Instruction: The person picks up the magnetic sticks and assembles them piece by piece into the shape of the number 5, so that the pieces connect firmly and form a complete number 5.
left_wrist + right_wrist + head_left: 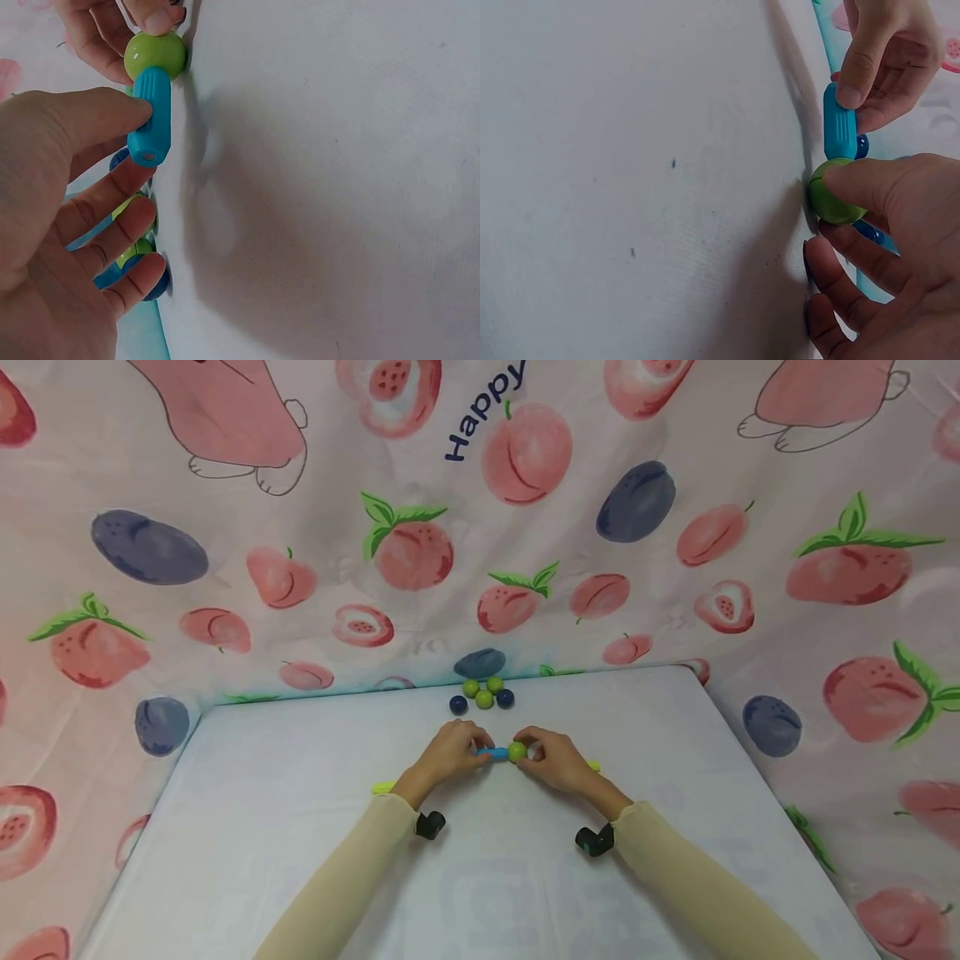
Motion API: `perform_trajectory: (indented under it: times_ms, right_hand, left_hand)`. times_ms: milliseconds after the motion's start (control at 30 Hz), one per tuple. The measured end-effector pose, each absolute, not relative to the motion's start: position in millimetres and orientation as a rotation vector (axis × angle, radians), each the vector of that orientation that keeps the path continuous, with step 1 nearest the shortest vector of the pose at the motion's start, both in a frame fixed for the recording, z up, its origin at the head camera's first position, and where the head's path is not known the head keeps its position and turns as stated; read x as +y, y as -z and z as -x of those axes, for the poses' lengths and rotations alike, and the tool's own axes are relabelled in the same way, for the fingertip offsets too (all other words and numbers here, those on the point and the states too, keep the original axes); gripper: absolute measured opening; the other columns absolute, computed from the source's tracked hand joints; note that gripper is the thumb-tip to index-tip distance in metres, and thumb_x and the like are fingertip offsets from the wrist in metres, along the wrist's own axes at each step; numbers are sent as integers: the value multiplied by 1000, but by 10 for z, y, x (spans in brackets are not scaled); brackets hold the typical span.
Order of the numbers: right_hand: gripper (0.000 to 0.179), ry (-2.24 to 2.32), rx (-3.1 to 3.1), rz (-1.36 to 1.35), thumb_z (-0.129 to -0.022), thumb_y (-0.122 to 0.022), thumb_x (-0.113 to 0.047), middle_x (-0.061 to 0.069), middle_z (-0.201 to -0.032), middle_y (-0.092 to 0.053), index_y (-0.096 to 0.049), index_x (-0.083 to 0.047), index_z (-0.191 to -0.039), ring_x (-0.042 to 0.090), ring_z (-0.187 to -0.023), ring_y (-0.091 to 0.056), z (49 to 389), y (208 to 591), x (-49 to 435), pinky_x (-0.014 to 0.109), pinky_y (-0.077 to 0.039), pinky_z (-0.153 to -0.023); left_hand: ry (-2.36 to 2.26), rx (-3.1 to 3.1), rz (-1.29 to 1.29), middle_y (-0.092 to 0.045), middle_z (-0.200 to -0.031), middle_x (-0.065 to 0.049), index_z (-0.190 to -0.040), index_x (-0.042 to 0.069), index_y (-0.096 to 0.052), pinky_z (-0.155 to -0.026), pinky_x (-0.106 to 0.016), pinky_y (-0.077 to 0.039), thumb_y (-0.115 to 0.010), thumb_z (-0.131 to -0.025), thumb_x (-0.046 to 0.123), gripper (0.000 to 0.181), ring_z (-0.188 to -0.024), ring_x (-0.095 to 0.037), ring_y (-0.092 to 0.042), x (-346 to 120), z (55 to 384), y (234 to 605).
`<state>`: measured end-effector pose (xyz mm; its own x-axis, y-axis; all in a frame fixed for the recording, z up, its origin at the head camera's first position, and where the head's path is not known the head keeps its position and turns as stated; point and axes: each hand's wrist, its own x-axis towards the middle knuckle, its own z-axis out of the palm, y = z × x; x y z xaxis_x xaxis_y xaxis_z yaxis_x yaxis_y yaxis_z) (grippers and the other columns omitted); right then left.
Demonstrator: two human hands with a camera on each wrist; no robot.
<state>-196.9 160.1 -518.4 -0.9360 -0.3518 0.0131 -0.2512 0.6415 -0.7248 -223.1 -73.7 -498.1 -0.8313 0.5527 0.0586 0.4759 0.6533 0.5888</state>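
Observation:
My left hand [452, 753] pinches a blue ridged rod [152, 124] between thumb and fingers. A small hole shows in the rod's near end in the left wrist view. My right hand [561, 762] holds a glossy green ball [832, 193] between thumb and index finger. The rod's far end meets the ball, just above the white table; whether it sits inside the ball cannot be told. In the right wrist view, the other fingers of the right hand are loosely bent below the ball.
Behind the hands, green balls [484, 699] and dark blue balls [506, 698] stand grouped near the back edge of the white table [300, 860]. One yellow-green piece [383, 787] lies by the left wrist, another [594, 766] beside the right hand. A fruit-print cloth [315, 527] hangs behind.

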Motion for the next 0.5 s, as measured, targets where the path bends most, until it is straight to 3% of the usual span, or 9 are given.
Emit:
perform_trajectory:
  times_ms: [500]
  right_hand:
    - [33, 1157, 2732, 514, -93, -76, -11, 7, -114, -70, -67, -10, -125, 12, -77, -57, 1989, 5182, 1610, 29, -48, -71]
  left_hand:
    - [-902, 2748, -907, -73, -91, -6, -104, 8, -79, -81, -36, -48, -78, -91, 15, 15, -86, -22, -61, -762, 2232, 4994]
